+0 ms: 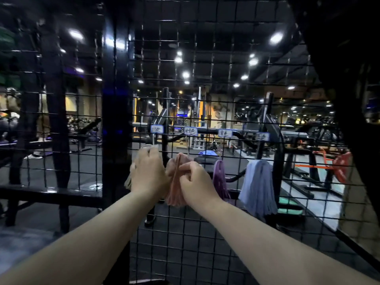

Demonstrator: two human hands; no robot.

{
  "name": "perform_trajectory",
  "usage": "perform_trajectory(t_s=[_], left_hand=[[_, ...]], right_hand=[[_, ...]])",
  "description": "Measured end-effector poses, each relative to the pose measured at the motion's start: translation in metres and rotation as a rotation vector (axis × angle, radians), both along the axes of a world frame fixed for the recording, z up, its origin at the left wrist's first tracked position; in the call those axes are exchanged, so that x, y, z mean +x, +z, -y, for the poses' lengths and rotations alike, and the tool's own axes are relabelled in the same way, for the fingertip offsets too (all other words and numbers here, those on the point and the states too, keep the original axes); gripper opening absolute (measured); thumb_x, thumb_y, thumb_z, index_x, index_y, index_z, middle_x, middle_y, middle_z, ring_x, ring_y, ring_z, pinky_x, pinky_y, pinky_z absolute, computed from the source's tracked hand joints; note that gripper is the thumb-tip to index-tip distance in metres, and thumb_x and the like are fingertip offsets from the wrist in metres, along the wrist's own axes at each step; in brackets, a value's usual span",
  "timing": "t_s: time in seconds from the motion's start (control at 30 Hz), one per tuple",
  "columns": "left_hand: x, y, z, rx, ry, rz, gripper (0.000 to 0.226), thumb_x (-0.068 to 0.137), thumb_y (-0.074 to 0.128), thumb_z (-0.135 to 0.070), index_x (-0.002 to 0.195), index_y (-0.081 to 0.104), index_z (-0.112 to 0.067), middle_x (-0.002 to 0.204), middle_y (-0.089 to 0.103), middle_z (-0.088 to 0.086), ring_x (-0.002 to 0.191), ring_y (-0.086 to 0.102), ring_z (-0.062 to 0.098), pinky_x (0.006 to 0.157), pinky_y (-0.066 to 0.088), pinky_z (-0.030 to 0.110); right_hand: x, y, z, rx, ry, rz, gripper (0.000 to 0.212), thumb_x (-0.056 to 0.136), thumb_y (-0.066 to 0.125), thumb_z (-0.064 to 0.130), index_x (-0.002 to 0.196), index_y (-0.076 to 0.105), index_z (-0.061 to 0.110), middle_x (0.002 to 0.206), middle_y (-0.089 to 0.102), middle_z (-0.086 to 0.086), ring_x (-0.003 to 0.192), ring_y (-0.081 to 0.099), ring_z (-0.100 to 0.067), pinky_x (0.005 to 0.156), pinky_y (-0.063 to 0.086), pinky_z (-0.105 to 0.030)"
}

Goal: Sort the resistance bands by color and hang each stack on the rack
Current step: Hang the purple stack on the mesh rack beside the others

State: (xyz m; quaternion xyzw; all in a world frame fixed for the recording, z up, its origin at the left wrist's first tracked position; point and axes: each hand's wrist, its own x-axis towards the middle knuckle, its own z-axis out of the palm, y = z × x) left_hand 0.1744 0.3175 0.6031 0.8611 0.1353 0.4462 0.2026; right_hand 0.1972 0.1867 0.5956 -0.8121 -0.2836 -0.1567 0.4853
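A black wire grid rack [205, 233] stands in front of me with four small labels [190, 131] in a row. Below them hang stacks of bands: a pale yellowish stack [128, 182], a pink stack [174, 192], a purple stack [219, 179] and a light blue stack [258, 186]. My left hand [148, 171] covers most of the yellowish stack and its fingers curl around the top of it. My right hand [194, 182] pinches the pink stack near its upper part.
Behind the grid lies a dim gym floor with benches, machines and an orange weight plate [341, 169] on the right. A thick black post [116, 120] stands left of the rack. A dark panel [349, 79] closes the right side.
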Motion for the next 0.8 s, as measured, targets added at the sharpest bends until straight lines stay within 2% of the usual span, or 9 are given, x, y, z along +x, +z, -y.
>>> perform_trajectory(t_s=[0.07,0.13,0.23,0.37,0.43,0.5,0.6,0.7,0.8], left_hand=[[0.001,0.001,0.009,-0.004,-0.009,-0.012,0.063,0.096,0.053,-0.049,0.145,0.040,-0.011,0.147,0.040,0.011,0.140,0.036,0.030,0.112,0.032,0.049],[0.000,0.000,0.020,-0.016,-0.024,-0.020,0.062,0.097,0.053,-0.047,0.146,0.040,-0.011,0.149,0.038,0.012,0.141,0.034,0.030,0.115,0.032,0.048],[-0.002,-0.001,0.044,-0.010,-0.110,-0.007,0.051,0.097,0.054,-0.042,0.139,0.046,-0.015,0.143,0.042,0.008,0.133,0.041,0.027,0.112,0.036,0.045],[-0.003,0.001,0.087,0.062,-0.266,0.028,0.044,0.098,0.056,-0.038,0.135,0.050,-0.016,0.138,0.046,0.003,0.129,0.042,0.020,0.111,0.036,0.035],[-0.002,0.002,0.111,0.068,-0.365,0.003,0.042,0.099,0.055,-0.036,0.136,0.050,-0.017,0.135,0.051,0.002,0.126,0.047,0.019,0.108,0.036,0.031],[0.006,0.001,0.134,0.018,-0.490,-0.068,0.040,0.099,0.055,-0.034,0.136,0.051,-0.017,0.132,0.053,0.003,0.119,0.054,0.021,0.105,0.044,0.034],[0.027,-0.001,0.162,-0.017,-0.611,-0.179,0.038,0.098,0.055,-0.031,0.132,0.055,-0.013,0.128,0.061,0.008,0.103,0.062,0.018,0.095,0.053,0.039],[0.047,0.001,0.183,-0.095,-0.654,-0.221,0.035,0.097,0.050,-0.030,0.128,0.057,-0.014,0.122,0.065,0.007,0.106,0.064,0.022,0.092,0.055,0.041],[0.065,0.000,0.197,-0.214,-0.651,-0.252,0.030,0.096,0.052,-0.025,0.123,0.058,-0.015,0.117,0.066,0.006,0.105,0.063,0.024,0.091,0.054,0.039]], right_hand=[[0.000,0.000,0.018,-0.010,-0.016,0.000,0.022,0.096,0.046,0.010,0.109,0.059,0.021,0.117,0.061,-0.004,0.101,0.061,-0.018,0.077,0.049,-0.023],[0.001,0.001,0.038,0.008,-0.032,0.014,0.020,0.097,0.046,0.011,0.108,0.059,0.023,0.110,0.062,-0.002,0.092,0.061,-0.017,0.066,0.044,-0.020],[0.002,0.005,0.068,0.044,-0.096,0.077,0.017,0.099,0.048,0.010,0.106,0.060,0.020,0.104,0.061,0.000,0.084,0.062,-0.013,0.060,0.044,-0.013],[0.012,0.009,0.110,0.156,-0.313,0.290,0.010,0.098,0.055,0.010,0.103,0.059,0.018,0.106,0.054,0.003,0.102,0.058,-0.018,0.084,0.053,-0.029],[0.020,0.009,0.132,0.192,-0.451,0.328,0.014,0.096,0.056,0.012,0.109,0.055,0.018,0.117,0.042,0.003,0.116,0.047,-0.020,0.097,0.043,-0.030],[0.031,0.010,0.154,0.201,-0.599,0.271,0.031,0.094,0.059,0.015,0.124,0.053,0.011,0.129,0.039,-0.007,0.125,0.039,-0.026,0.102,0.034,-0.030],[0.053,0.008,0.178,0.135,-0.667,0.034,0.054,0.094,0.062,0.023,0.141,0.042,0.004,0.140,0.043,-0.019,0.130,0.041,-0.034,0.108,0.037,-0.040],[0.065,0.006,0.190,0.104,-0.529,-0.183,0.051,0.097,0.058,0.030,0.138,0.044,0.004,0.126,0.058,-0.017,0.112,0.057,-0.035,0.094,0.049,-0.042],[0.071,0.002,0.194,0.015,-0.465,-0.185,0.049,0.099,0.057,0.031,0.142,0.047,0.008,0.133,0.060,-0.015,0.119,0.058,-0.033,0.094,0.046,-0.036]])
